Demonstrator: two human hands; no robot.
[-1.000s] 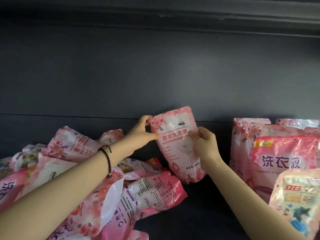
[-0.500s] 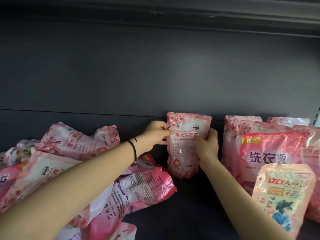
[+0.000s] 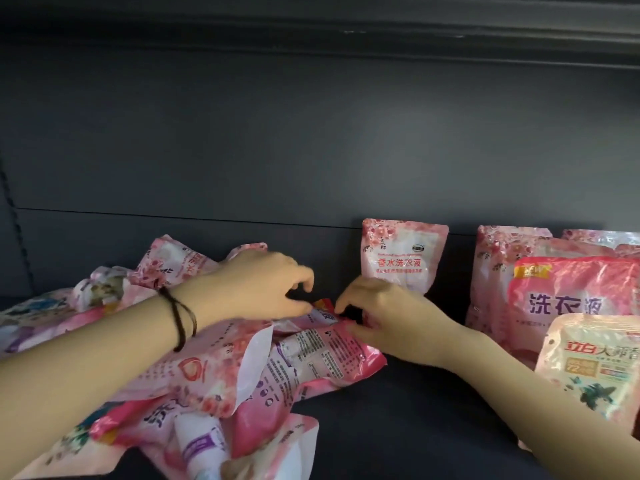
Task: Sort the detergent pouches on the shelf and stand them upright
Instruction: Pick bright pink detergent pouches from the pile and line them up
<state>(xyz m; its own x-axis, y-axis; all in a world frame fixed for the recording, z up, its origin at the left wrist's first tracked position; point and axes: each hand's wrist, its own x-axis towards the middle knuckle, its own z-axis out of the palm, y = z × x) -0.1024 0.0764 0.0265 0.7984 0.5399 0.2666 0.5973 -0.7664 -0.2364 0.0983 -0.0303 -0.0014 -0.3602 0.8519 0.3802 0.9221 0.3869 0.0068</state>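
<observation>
Dark shelf (image 3: 433,410). The left hand (image 3: 266,289), loosely curled and holding nothing, hovers over the heap of pouches (image 3: 194,372). The right hand (image 3: 384,317) pinches 1 flat pouch (image 3: 322,351) by its top edge. An upright pouch (image 3: 403,258) stands just behind the right hand, with bare shelf beneath its forearm.

Shelf (image 3: 398,427) status: one pale pink floral pouch (image 3: 403,258) stands upright at the back wall, centre, front facing out. Right of it, apart, is an upright cluster: second floral pouch (image 3: 498,271), deeper pink pouch (image 3: 575,296) with large purple characters in front of it, orange-lettered pouch (image 3: 595,365) nearest. Left: heap (image 3: 207,368) of pink pouches lying flat and overlapping. The heap's right-hand pouch, the printed-back pouch (image 3: 322,355), lies back side up.
</observation>
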